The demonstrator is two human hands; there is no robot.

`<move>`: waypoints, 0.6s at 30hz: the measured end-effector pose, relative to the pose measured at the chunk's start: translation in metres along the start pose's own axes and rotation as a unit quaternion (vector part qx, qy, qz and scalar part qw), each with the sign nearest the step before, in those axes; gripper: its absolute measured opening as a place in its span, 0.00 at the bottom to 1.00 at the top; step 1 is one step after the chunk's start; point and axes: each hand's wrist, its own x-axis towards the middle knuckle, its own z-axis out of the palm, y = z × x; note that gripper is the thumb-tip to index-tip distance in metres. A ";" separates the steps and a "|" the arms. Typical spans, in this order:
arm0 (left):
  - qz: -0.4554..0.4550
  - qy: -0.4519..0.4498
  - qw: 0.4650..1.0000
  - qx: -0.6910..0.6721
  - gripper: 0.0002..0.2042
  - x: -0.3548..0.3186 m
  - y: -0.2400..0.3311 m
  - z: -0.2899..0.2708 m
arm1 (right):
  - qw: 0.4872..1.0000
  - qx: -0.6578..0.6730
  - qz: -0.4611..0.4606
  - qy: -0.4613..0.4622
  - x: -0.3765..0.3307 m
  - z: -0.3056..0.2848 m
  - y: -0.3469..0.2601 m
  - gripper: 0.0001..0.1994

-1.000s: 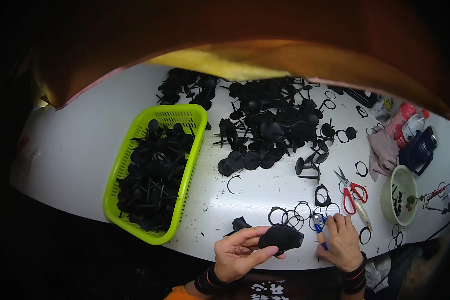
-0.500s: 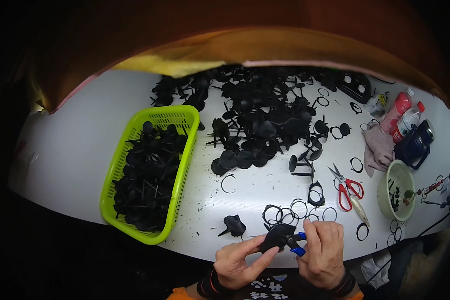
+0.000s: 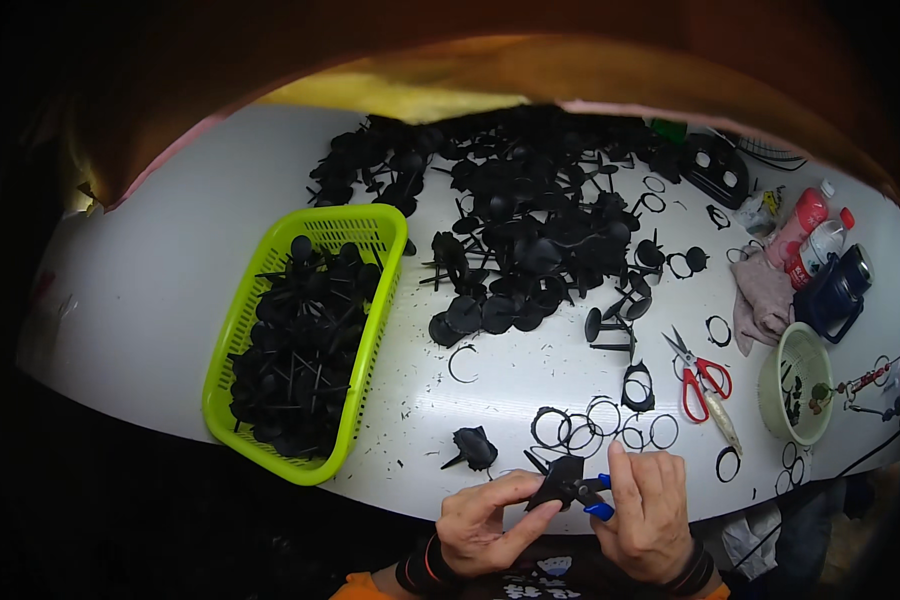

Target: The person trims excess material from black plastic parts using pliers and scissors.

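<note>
My left hand [image 3: 480,525] pinches a black rubbery piece [image 3: 558,480] between thumb and fingers, close to the table's front edge. A thin prong sticks up from it on the left. Closed around a pair of blue-handled cutting pliers [image 3: 599,511], my right hand [image 3: 650,520] holds their jaws against the piece; how far the jaws are apart cannot be made out. A single black piece with a stem [image 3: 474,449] lies on the white table just beyond my left hand. Several thin black rings [image 3: 580,432] lie beyond the pliers.
A green basket [image 3: 382,300] full of black stemmed discs stands on the left. Farther back is a big heap of such discs [image 3: 540,255]. Red-handled scissors [image 3: 692,385], a pale bowl [image 3: 772,385], a cloth [image 3: 765,300], bottles [image 3: 802,215] and a dark blue flask [image 3: 828,300] occupy the right.
The black piece has turned a little in my left hand, so a prong now shows at its upper left. The pliers stay at it. The whole view has shifted slightly.
</note>
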 end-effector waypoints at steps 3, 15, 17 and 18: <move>-0.009 0.010 0.999 -0.031 0.15 -0.001 -0.001 0.001 | 1.000 -0.002 -0.009 0.011 -0.001 0.002 0.000 0.31; -0.116 0.005 0.983 -0.144 0.14 -0.001 0.012 -0.001 | 0.906 0.404 0.106 0.066 -0.011 0.004 0.001 0.12; -0.033 -0.055 0.997 -0.053 0.14 0.009 0.006 -0.004 | 0.816 0.504 0.258 0.116 -0.013 0.004 -0.004 0.10; 0.052 -0.113 0.991 0.039 0.14 0.012 0.001 -0.005 | 0.689 0.585 0.396 0.162 -0.012 0.003 -0.008 0.09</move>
